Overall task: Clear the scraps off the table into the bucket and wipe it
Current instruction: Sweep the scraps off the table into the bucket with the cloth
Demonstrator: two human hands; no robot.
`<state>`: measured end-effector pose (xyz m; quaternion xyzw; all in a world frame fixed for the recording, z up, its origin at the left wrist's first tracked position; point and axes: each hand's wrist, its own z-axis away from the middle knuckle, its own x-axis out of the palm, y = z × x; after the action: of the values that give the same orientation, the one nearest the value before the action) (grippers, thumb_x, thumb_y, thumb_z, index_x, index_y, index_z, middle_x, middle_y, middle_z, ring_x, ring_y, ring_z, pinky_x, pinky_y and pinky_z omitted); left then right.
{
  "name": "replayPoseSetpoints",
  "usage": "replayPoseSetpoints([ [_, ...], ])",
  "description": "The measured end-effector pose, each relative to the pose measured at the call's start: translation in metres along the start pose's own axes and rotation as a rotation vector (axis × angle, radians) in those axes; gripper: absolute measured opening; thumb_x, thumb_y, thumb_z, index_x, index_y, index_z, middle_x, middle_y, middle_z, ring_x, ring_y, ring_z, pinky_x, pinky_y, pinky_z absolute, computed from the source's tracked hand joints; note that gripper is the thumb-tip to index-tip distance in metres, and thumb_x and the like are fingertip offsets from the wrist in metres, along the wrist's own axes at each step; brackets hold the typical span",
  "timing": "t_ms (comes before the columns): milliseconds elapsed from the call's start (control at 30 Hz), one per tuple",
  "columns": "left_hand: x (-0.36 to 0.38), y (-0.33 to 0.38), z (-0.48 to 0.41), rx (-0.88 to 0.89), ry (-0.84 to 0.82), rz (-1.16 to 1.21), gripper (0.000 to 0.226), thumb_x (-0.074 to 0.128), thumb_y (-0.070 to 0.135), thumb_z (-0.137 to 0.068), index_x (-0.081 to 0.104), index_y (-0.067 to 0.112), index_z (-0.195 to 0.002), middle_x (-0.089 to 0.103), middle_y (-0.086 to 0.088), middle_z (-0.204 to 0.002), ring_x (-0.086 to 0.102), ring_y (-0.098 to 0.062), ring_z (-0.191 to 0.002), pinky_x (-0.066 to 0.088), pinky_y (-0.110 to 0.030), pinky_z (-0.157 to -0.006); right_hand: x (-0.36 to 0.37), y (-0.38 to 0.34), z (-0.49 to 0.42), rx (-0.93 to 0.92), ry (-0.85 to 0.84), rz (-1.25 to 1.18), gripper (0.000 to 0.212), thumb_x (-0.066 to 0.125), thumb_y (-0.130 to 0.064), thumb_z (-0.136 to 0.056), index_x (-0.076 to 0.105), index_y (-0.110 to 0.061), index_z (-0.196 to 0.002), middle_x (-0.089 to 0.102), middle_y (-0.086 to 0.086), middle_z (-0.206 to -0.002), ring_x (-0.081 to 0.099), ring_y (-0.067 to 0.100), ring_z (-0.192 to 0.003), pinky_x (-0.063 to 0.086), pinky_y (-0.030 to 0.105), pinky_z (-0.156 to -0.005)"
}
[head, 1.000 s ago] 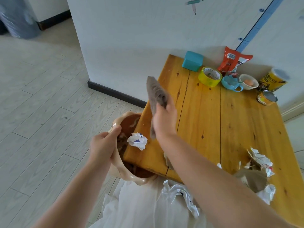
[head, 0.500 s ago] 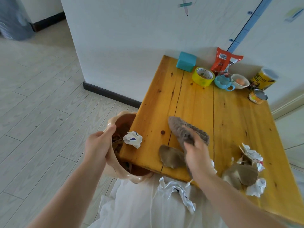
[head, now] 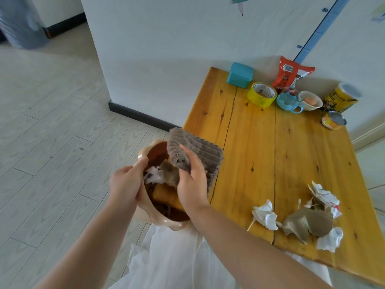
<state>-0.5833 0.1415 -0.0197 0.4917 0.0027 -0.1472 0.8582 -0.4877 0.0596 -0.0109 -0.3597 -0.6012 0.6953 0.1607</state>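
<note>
Where the view begins, at the wearer's lap, white fabric (head: 177, 257) hangs below the near edge of the table (head: 260, 163).

Left hand (head: 127, 184): grips the bucket (head: 164, 224) by its rim, thumb hooked over the lip. The mouth is held under the table's near left corner.

Right hand (head: 192, 184): fingers curled round a bunched grey cloth (head: 195, 151), poised over that corner, just beside the left hand.

Between the hands: a white paper wad (head: 154, 176) and a brown scrap (head: 169, 173) at the bucket's mouth. Whether they rest inside or on the corner cannot be told.

Scraps (head: 308, 222), remaining: crumpled white paper, brown paper and thin sticks, heaped by the table's near edge, well apart from the right hand, to its right.

Step in hand, as judged: sweeping scraps over the edge with the cloth. To do it well, hold the rim tight under the table edge so nothing drops to the floor. Reach the cloth beyond the heap and draw it leftward in one flat stroke. The light sticks may roll away, so cup them with the cloth.

Far row, along the wall: teal box (head: 239, 75), tape roll (head: 262, 93), blue cup (head: 288, 102), bowl (head: 312, 107) holding an egg, red packet (head: 291, 73), tall can (head: 341, 98), small can (head: 334, 120). Not scraps, by appearance; best wiped round.
</note>
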Motion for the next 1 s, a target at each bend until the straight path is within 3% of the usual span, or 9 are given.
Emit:
replayPoseSetpoints([
  [100,0.000,-0.001,-0.001,0.008,0.022,0.022,0.031,0.064,0.039,-0.080,0.062,0.011,-0.069,0.064,-0.011,-0.071,0.062,-0.028,-0.068,0.049,-0.034,-0.060,0.011,-0.009,0.001,-0.027,-0.076,-0.119,0.049,0.041,-0.013,-0.093,0.043,-0.059,-0.110,0.037,-0.046,-0.113,0.034,-0.009,-0.120,0.028,0.037,-0.112],
  [167,0.000,-0.002,0.000,-0.003,0.036,0.016,0.031,0.063,0.041,-0.081,0.061,0.013,-0.069,0.064,-0.010,-0.072,0.061,-0.027,-0.068,0.047,-0.033,-0.058,0.013,-0.018,-0.001,-0.042,-0.079,-0.234,0.046,0.041,-0.011,-0.094,0.047,-0.052,-0.113,0.043,-0.040,-0.116,0.038,-0.012,-0.117,0.033,0.028,-0.108],
  [267,-0.002,-0.003,-0.002,-0.043,0.049,0.018,0.031,0.064,0.041,-0.080,0.061,0.013,-0.068,0.064,-0.010,-0.072,0.061,-0.027,-0.070,0.048,-0.036,-0.064,-0.002,-0.029,-0.006,-0.048,-0.057,-0.426,0.043,0.038,-0.003,-0.092,0.055,-0.036,-0.113,0.058,-0.014,-0.121,0.049,0.004,-0.119,0.036,0.033,-0.107],
  [433,-0.004,-0.002,-0.002,-0.064,0.040,-0.032,0.030,0.062,0.044,-0.079,0.061,0.014,-0.073,0.062,-0.010,-0.074,0.060,-0.026,-0.073,0.049,-0.041,-0.073,-0.090,-0.035,-0.017,0.026,0.157,-0.538,0.036,0.045,-0.017,-0.086,0.065,-0.046,-0.092,0.068,-0.017,-0.102,0.063,0.013,-0.103,0.051,0.044,-0.089],
  [533,-0.004,-0.002,-0.002,-0.069,0.053,-0.036,0.029,0.062,0.043,-0.080,0.059,0.015,-0.073,0.060,-0.010,-0.075,0.058,-0.026,-0.071,0.046,-0.039,-0.067,-0.162,-0.027,-0.024,-0.030,0.365,-0.397,0.032,0.048,-0.024,-0.080,0.063,-0.050,-0.089,0.068,-0.021,-0.093,0.064,0.010,-0.095,0.053,0.043,-0.081],
  [667,0.000,0.001,-0.002,-0.073,0.051,-0.055,0.030,0.061,0.045,-0.081,0.058,0.016,-0.075,0.058,-0.010,-0.075,0.056,-0.025,-0.070,0.045,-0.038,-0.066,-0.241,0.004,-0.033,-0.229,0.447,0.240,0.045,0.042,-0.014,-0.083,0.055,-0.045,-0.114,0.058,-0.028,-0.110,0.052,-0.002,-0.105,0.044,0.028,-0.088],
  [767,0.004,0.001,-0.001,-0.084,0.046,-0.055,0.030,0.061,0.046,-0.080,0.058,0.016,-0.077,0.057,-0.010,-0.076,0.056,-0.027,-0.073,0.047,-0.040,-0.070,-0.291,0.040,-0.044,-0.187,0.360,0.699,0.058,0.043,0.005,-0.082,0.050,-0.031,-0.127,0.048,-0.003,-0.134,0.038,0.020,-0.126,0.028,0.033,-0.103],
  [867,0.006,0.001,-0.001,-0.083,0.064,-0.068,0.030,0.061,0.046,-0.080,0.057,0.017,-0.075,0.057,-0.010,-0.076,0.055,-0.026,-0.070,0.046,-0.038,-0.065,-0.322,0.073,-0.053,-0.010,0.056,1.038,0.064,0.041,0.013,-0.079,0.048,-0.024,-0.131,0.037,0.008,-0.145,0.024,0.028,-0.137,0.016,0.046,-0.114],
  [1000,0.008,0.000,-0.001,-0.077,0.080,-0.067,0.031,0.062,0.048,-0.079,0.057,0.018,-0.074,0.058,-0.010,-0.078,0.057,-0.029,-0.075,0.049,-0.044,-0.075,-0.324,0.099,-0.049,0.257,-0.125,0.946,0.060,0.039,0.003,-0.086,0.044,-0.035,-0.132,0.026,0.001,-0.151,0.014,0.023,-0.141,0.015,0.051,-0.113],
])
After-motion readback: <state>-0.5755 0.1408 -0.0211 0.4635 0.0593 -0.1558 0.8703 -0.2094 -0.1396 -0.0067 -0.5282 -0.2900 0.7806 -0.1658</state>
